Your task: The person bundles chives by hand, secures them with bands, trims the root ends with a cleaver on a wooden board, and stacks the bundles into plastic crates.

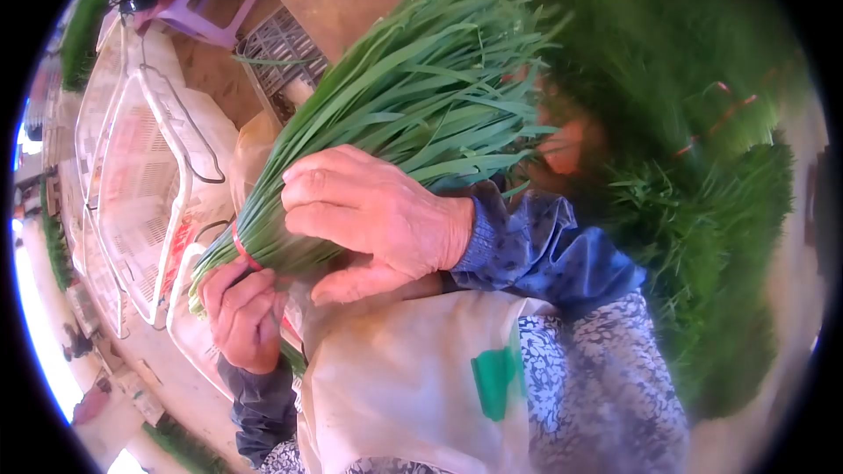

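Observation:
A large bunch of long green leafy stalks (pixel 413 88) lies slantwise over my lap, its leaf tips fanned toward the upper right. Near its narrow lower-left end a red band (pixel 239 244) runs around the stalks. My left hand (pixel 239 312) is closed at that end, its fingers pinching the band against the stalks. Over the stalks just above the band rests my right hand (pixel 369 215), palm down, with its fingers curved across them and the thumb apart below. The undersides of both hands are hidden.
More green stalks (pixel 720 272), some with red ties, are piled at the right. A white metal frame (pixel 167 123) over printed sheets stands at the left. Behind are a purple stool (pixel 198 25) and a grey crate (pixel 279 48). A beige cloth (pixel 395 369) covers my lap.

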